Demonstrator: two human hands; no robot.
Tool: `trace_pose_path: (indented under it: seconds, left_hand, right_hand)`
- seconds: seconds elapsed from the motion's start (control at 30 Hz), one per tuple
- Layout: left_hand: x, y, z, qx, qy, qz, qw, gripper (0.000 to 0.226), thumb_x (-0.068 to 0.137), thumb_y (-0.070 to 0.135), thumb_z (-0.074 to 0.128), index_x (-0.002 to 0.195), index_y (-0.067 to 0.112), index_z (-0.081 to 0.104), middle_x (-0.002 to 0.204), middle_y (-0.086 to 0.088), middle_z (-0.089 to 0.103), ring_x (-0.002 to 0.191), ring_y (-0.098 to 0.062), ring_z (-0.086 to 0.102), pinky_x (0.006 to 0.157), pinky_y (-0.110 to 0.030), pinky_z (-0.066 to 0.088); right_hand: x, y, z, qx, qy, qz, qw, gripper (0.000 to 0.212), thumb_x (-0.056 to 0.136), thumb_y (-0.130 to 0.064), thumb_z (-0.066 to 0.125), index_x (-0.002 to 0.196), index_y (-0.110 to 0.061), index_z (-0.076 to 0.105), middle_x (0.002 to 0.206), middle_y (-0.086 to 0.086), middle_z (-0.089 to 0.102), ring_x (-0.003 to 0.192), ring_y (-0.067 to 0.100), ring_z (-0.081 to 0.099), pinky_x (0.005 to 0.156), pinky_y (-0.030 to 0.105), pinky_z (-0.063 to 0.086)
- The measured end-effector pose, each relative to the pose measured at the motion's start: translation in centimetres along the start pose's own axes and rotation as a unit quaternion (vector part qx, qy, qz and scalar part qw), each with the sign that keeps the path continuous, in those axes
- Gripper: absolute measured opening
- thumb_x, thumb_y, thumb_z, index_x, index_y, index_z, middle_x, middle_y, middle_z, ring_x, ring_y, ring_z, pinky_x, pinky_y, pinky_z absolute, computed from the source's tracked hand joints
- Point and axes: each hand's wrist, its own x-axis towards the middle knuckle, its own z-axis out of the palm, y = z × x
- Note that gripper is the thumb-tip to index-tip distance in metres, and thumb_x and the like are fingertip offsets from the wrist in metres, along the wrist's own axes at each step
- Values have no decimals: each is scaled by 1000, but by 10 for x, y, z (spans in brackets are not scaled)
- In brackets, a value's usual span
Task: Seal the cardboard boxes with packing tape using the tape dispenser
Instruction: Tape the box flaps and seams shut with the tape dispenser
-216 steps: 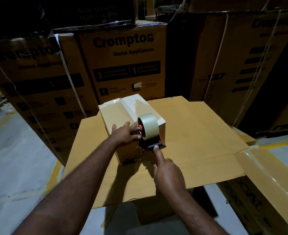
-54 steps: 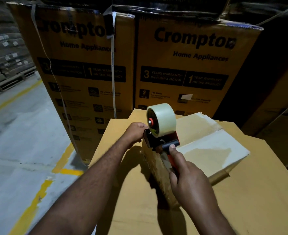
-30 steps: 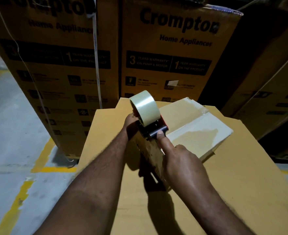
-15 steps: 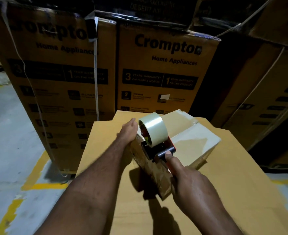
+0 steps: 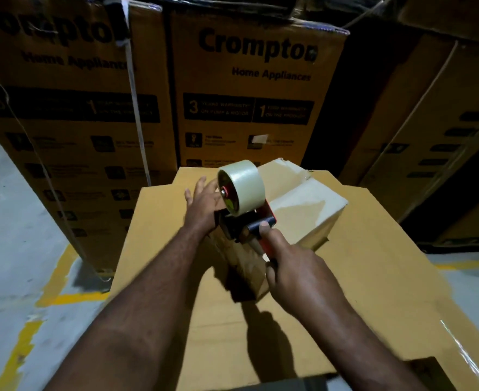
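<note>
A small cardboard box [image 5: 306, 213], wrapped in glossy tape, lies on a large flat cardboard sheet [image 5: 373, 277]. My right hand [image 5: 294, 266] grips the red handle of the tape dispenser [image 5: 244, 215], index finger stretched along its black roller. The dispenser, with its roll of clear tape [image 5: 242, 186], sits on the box's near left edge. My left hand [image 5: 203, 203] lies with straight fingers against the box's left side, just behind the roll. The box's left face is partly hidden by both hands.
Tall printed appliance cartons [image 5: 249, 88] stand close behind the sheet, with more [image 5: 444, 131] at the right. Grey concrete floor with yellow lines [image 5: 57, 277] lies to the left. A tape-covered carton edge [image 5: 475, 359] shows at the lower right.
The dispenser has moved along the box's edge while the box stayed in place. My left hand's fingers have spread out straight against the box side. The view has shifted closer.
</note>
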Motion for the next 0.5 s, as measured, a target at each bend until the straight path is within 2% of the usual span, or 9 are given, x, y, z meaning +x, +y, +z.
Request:
trace_pose_path:
  seconds: [0.1,0.17,0.23,0.33,0.43,0.5]
  left_hand:
    - [4,-2,-2,36,3,6,999,46,105,34,50,148,18,51,168,-1,22,157,-20,-3,122,-59,-13]
    - [7,-8,1,62,-12,18,998,51,104,44,32,144,23,56,168,4,23,157,-19,-5,120,-64,-11]
    - [8,-8,0,85,-27,17,996,59,99,50,22,143,30,57,169,7,19,157,-19,-9,119,-65,-14]
    - [13,-9,-4,167,-59,-3,984,48,105,54,35,152,45,39,171,4,7,155,-26,-19,113,-71,-19]
    - [7,13,-6,259,-94,12,961,74,95,67,50,158,40,24,171,-6,-9,150,-36,-29,101,-73,-31]
    - [2,30,0,291,-127,56,947,91,87,79,40,161,35,13,170,-5,-15,150,-34,-31,106,-69,-29]
  right_hand:
    - [-18,8,-11,-1,3,-15,1000,63,102,-32,46,144,-54,4,81,-9,51,70,4,50,61,26,46]
    - [-34,15,-17,-6,-6,-5,1000,65,102,-33,47,143,-56,2,86,-11,52,75,5,53,66,26,50]
    - [-51,19,-18,-17,-18,9,1000,67,103,-32,46,142,-59,0,87,-10,54,74,6,53,67,27,51]
    - [-68,20,-16,-25,-23,17,999,69,104,-32,43,144,-60,-6,89,-10,49,76,6,51,69,26,50]
    - [-73,17,-14,-30,-13,18,999,72,105,-26,41,143,-60,-10,92,-8,47,77,7,51,70,27,51]
    - [-73,16,-13,-31,-11,18,999,71,104,-23,40,143,-60,-8,93,-6,47,79,9,53,71,30,53]
